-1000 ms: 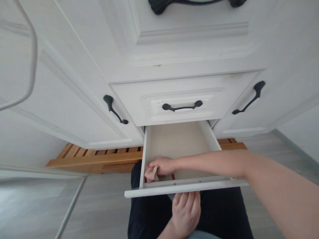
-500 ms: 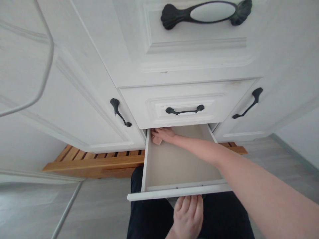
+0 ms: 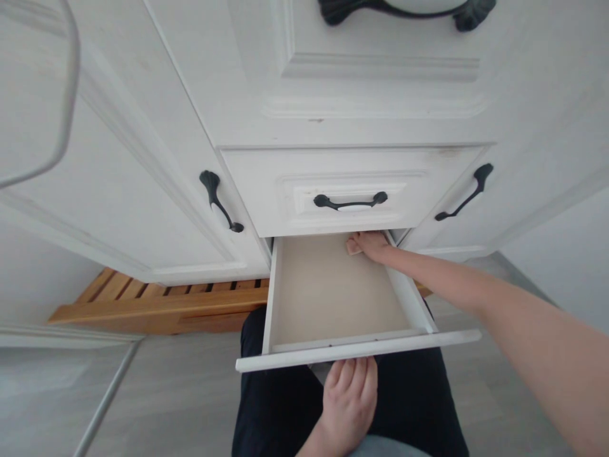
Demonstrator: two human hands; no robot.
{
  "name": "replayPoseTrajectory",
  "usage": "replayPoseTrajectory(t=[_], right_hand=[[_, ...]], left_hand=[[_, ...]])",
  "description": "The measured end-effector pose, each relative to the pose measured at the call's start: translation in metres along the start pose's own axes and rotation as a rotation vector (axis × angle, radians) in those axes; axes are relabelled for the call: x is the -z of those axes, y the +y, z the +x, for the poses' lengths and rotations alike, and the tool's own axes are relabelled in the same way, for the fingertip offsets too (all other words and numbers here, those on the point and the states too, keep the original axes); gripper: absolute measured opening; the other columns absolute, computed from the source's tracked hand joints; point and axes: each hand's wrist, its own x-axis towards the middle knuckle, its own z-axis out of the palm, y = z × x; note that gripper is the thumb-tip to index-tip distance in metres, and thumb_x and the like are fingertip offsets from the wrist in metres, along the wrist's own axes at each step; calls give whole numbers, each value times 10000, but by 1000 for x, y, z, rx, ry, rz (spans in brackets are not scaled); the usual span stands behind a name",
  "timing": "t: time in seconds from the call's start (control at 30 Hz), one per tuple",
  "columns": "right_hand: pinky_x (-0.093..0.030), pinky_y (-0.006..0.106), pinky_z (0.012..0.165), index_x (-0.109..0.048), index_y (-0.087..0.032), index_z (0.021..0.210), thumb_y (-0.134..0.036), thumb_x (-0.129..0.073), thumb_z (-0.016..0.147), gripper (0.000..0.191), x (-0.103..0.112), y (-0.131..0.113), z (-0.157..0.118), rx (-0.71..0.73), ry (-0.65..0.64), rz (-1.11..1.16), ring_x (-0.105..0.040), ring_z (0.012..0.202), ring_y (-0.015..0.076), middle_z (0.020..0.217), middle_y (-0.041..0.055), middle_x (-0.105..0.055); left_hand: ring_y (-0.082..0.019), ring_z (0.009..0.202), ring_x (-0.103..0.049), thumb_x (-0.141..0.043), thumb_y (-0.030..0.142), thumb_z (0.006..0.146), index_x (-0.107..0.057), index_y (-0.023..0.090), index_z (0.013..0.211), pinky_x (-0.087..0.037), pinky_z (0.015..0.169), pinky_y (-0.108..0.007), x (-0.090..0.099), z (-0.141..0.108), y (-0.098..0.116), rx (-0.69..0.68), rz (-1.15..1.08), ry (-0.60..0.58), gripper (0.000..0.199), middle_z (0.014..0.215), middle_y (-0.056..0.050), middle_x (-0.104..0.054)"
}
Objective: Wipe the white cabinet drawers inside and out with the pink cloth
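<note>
An open white drawer [image 3: 328, 292] juts out above my lap, its pale bottom bare apart from my right hand and what it holds. At the back right corner of the drawer, my right hand [image 3: 372, 244] is closed on a small folded pinkish cloth [image 3: 353, 246] and presses it to the drawer bottom. Its fingertips are partly hidden. My left hand [image 3: 351, 397] is curled at the middle of the drawer front [image 3: 404, 348], fingers wrapped round where the handle sits; the handle itself is hidden behind them.
Above the drawer is a shut drawer [image 3: 266, 190] with a dark handle [image 3: 351, 202]. Cabinet doors with dark handles flank it. A slatted wooden bench [image 3: 157, 311] runs under the cabinet. A white curved rod [image 3: 69, 95] hangs at upper left.
My right hand has moved with the cloth from the back left corner of the drawer to the back right. My left hand stays on the drawer front. The view has shifted slightly.
</note>
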Motion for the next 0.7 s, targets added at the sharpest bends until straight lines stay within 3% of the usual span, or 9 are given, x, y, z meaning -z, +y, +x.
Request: replayPoseTrajectory(t=[0.13, 0.27, 0.37, 0.53, 0.63, 0.7], right_hand=[[-551, 460, 950, -621, -169, 1238, -388, -612, 980, 339, 7, 6, -1, -61, -83, -14, -646, 1091, 225, 1247, 98, -644], [-528, 441, 952, -666, -161, 1177, -298, -680, 924, 288, 10, 0, -18, 28, -165, 5, -665, 1077, 249, 1199, 126, -693], [-514, 380, 876, -716, -178, 1108, -173, -731, 814, 294, 6, -2, -59, 146, -249, 20, -696, 1039, 300, 1110, 166, -739], [-475, 288, 662, -741, -256, 860, -72, -732, 637, 289, 3, -1, -131, 325, -462, 55, -722, 790, 243, 812, 55, -756], [-415, 252, 550, -715, -253, 759, -57, -717, 612, 245, 14, 3, -132, 355, -490, 106, -676, 639, 187, 709, 10, -713], [-431, 252, 588, -724, -245, 883, -83, -668, 706, 246, 23, 4, -113, 325, -374, 149, -681, 693, 180, 837, 35, -732]], left_hand=[[-205, 1039, -641, -653, 156, 806, -692, 130, 1202, -429, 1070, -370, 2, 0, -3, -40, 28, -13, 399, 1101, -62, -753], [-202, 1055, -634, -656, 127, 797, -691, 130, 1223, -421, 1084, -363, 2, -2, -6, -75, 44, -27, 428, 1118, -54, -750], [-201, 1082, -629, -608, 105, 825, -693, 127, 1230, -389, 1121, -371, -1, -5, -7, -92, 31, -7, 414, 1128, -53, -751], [-199, 1083, -641, -595, 114, 828, -707, 157, 1209, -391, 1118, -373, -5, -8, -8, -103, 30, 17, 399, 1136, -61, -754], [-198, 1076, -637, -568, 110, 849, -713, 144, 1198, -363, 1136, -371, -5, -5, -7, -90, 21, 25, 379, 1119, -54, -762], [-199, 1065, -633, -567, 116, 861, -716, 133, 1188, -348, 1145, -369, -4, -3, -6, -74, 10, 31, 361, 1110, -50, -765]])
